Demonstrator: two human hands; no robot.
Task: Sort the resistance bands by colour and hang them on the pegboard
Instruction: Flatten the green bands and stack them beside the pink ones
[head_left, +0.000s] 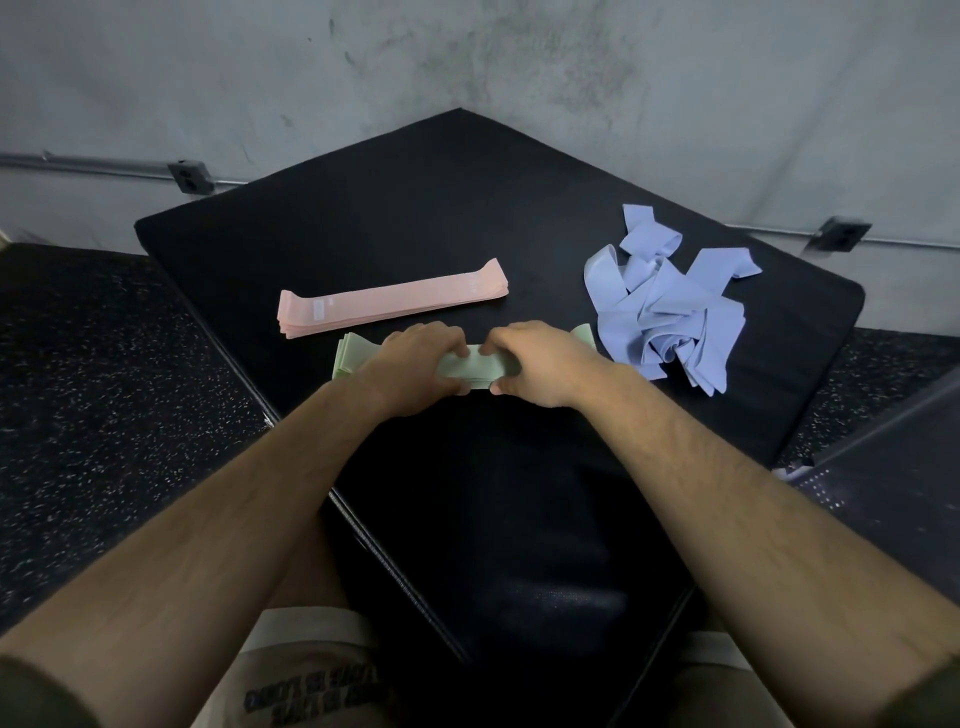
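A flat stack of green bands (475, 370) lies near the middle of the black surface (415, 218). My left hand (415, 366) and my right hand (535, 364) both grip it, thumbs at its near edge and fingers curled over its far edge, almost touching each other. The ends of the stack stick out to either side. Just behind it lies a neat stack of pink bands (392, 304), set at a slant. To the right sits a loose, tangled heap of blue bands (670, 312).
The black surface is a padded platform with its corner pointing at a grey wall (467, 62). Speckled dark flooring (104, 389) lies to the left. A perforated dark panel (883, 478) shows at the right edge. Wall outlets and a conduit run along the wall.
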